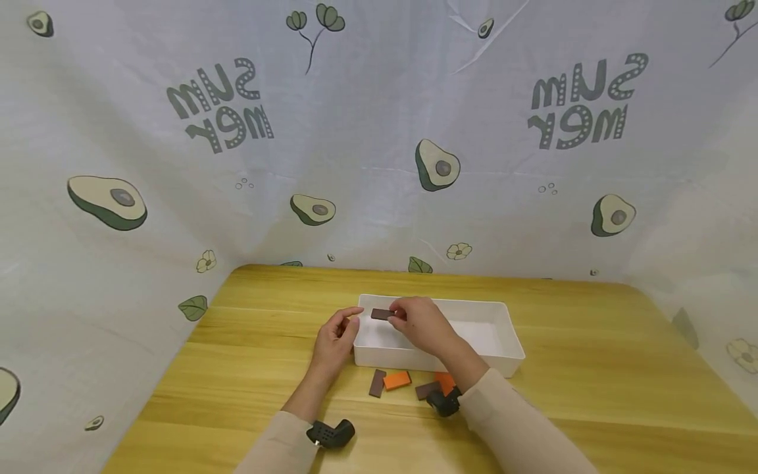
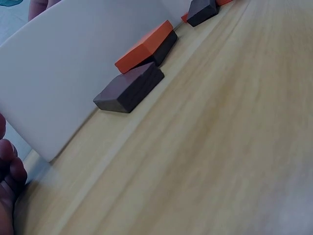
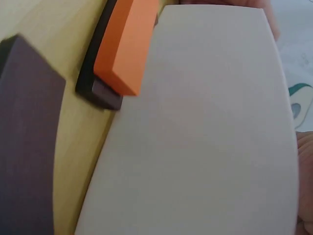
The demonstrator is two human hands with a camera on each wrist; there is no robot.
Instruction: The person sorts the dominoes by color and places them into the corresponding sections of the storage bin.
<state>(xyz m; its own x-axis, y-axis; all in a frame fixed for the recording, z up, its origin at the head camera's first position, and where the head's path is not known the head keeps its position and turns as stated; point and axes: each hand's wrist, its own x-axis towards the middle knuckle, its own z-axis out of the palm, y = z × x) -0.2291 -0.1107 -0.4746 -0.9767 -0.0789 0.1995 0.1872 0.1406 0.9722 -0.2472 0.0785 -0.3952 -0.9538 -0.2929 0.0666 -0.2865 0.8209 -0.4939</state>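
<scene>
Over the left part of a white rectangular box (image 1: pixel 408 358), my right hand (image 1: pixel 423 324) pinches one end of a dark brown block (image 1: pixel 381 314) between thumb and fingertips. My left hand (image 1: pixel 331 341) is beside the box's left end, fingers loosely bent, with the index fingertip right at the rim. On the table before the box's front wall lie a brown block (image 1: pixel 377 383) and an orange block (image 2: pixel 146 46) with a dark side, close together. Farther right are another brown block (image 1: pixel 425 391) and an orange block (image 1: pixel 445 381), partly hidden by the right wrist's camera.
The wooden table (image 1: pixel 254 388) meets a pale curtain (image 1: pixel 379 131) printed with avocados at the back and sides. Black wrist cameras sit on both arms, the left one (image 1: pixel 331 434) low over the table.
</scene>
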